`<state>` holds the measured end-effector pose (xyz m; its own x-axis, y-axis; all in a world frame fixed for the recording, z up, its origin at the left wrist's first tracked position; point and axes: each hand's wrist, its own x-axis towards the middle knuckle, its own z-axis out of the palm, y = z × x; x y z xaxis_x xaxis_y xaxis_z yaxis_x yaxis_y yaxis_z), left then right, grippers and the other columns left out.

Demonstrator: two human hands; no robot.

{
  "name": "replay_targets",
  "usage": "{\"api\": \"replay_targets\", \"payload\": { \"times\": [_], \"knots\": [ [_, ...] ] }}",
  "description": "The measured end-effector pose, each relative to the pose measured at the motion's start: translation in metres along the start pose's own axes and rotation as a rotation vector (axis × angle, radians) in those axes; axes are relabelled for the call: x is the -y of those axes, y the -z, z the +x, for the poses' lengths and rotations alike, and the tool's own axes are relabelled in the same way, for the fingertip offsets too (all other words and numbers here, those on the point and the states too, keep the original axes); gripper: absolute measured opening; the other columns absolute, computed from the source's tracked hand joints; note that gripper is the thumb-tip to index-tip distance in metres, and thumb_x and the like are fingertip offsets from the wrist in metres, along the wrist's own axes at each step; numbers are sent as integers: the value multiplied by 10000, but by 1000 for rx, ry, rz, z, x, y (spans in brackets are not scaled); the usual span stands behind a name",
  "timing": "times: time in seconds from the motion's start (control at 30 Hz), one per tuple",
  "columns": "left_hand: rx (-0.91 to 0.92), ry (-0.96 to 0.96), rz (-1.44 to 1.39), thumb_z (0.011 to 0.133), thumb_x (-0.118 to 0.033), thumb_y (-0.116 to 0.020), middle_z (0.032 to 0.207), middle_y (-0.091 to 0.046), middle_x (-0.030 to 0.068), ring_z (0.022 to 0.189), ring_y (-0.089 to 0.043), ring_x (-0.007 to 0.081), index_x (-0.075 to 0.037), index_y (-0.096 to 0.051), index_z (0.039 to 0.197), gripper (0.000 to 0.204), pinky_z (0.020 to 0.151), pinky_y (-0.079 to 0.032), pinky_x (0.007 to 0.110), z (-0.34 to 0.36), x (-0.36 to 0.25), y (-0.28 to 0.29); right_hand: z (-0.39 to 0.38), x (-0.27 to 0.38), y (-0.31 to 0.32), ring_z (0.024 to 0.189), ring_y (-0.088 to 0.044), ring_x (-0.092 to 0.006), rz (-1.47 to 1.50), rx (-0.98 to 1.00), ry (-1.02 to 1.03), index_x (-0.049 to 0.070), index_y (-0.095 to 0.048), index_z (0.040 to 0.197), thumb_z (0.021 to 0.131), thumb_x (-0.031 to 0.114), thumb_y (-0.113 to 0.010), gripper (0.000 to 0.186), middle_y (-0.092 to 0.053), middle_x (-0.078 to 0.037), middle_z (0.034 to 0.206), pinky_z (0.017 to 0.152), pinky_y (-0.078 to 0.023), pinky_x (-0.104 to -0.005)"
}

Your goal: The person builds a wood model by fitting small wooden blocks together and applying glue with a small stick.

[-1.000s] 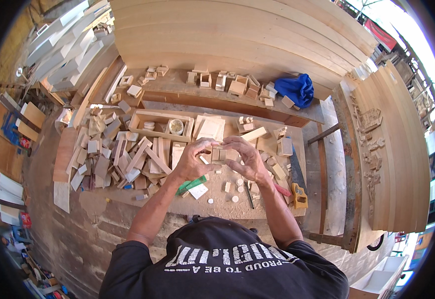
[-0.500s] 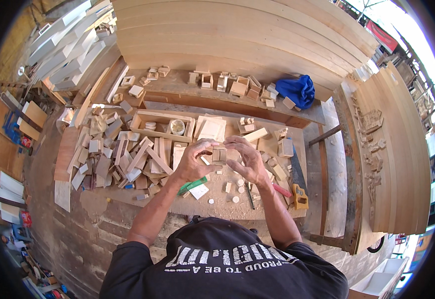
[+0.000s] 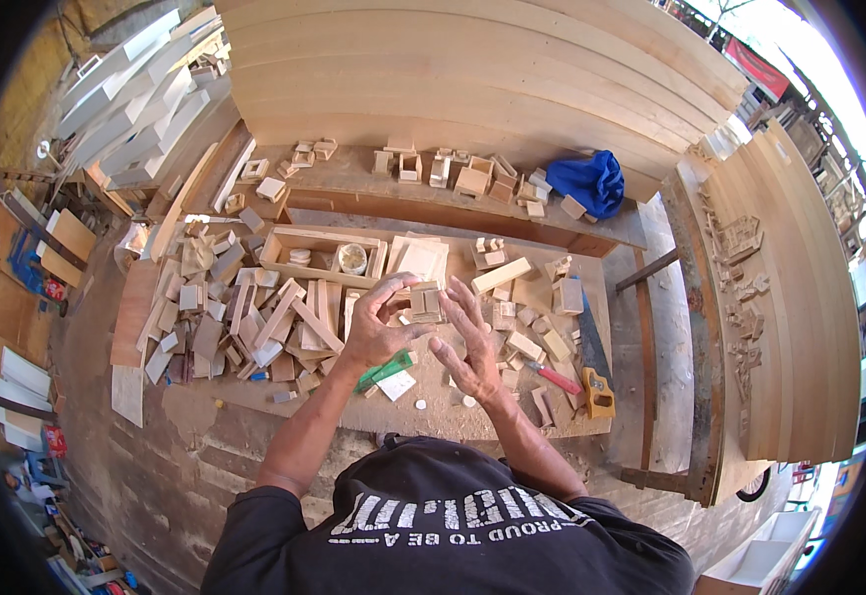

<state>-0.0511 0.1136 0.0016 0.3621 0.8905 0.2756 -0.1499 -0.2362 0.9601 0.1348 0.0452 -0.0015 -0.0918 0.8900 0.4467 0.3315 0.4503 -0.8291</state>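
Note:
A small pale wooden block piece (image 3: 425, 300) is held up above the workbench (image 3: 512, 416). My left hand (image 3: 378, 327) grips it from the left with thumb and fingers. The fingers of my right hand (image 3: 467, 342) are spread and touch its right and lower side. Under the hands lie a green-handled tool (image 3: 385, 370), a white card (image 3: 396, 385) and a few small wooden discs (image 3: 420, 404).
A heap of wood offcuts (image 3: 244, 317) lies left of the hands. A shallow wooden tray (image 3: 319, 258) holds a round tin. More blocks, a red-handled tool (image 3: 555, 378) and a yellow-handled saw (image 3: 596, 382) lie to the right. A blue cloth (image 3: 586, 183) rests by stacked planks (image 3: 472, 69).
Both hands stay together over the bench with the small wooden piece; the fingers have shifted slightly around it.

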Motion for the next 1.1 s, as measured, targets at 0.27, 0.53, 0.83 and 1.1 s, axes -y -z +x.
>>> {"api": "replay_targets", "payload": {
  "times": [0.27,0.53,0.83,1.1],
  "knots": [
    [-1,-85,98,693,-35,-918,1325,-593,88,1206,-610,180,-27,-624,1272,650,1002,-553,348,-1,3,0,-7,0,-1,1450,-389,-365,68,-23,-7,40,-473,1513,958,274,-691,640,-312,-217,1618,1185,-323,-495],
    [50,-126,204,682,-22,-916,1326,-602,90,1230,-600,189,-34,-618,1296,682,1015,-540,348,0,-5,-3,-8,2,-3,1483,-342,-346,131,-77,-20,17,-488,1494,990,285,-639,590,-301,-218,1628,1202,-293,-483],
    [374,84,-408,633,94,-877,1326,-636,53,1263,-570,149,-60,-623,1351,777,1100,-459,333,3,-29,5,27,-8,66,1280,-555,-226,705,375,-249,-13,-589,1350,966,216,-709,463,-616,-115,1325,1114,-420,-407],
    [202,63,-333,703,57,-852,1332,-615,96,1204,-586,161,-18,-472,1488,876,1084,-466,333,7,-51,-5,23,-1,52,1173,-618,-189,742,185,-296,-12,-610,1316,880,74,-805,486,-660,-108,1262,1009,-510,-348]
  ]
}}
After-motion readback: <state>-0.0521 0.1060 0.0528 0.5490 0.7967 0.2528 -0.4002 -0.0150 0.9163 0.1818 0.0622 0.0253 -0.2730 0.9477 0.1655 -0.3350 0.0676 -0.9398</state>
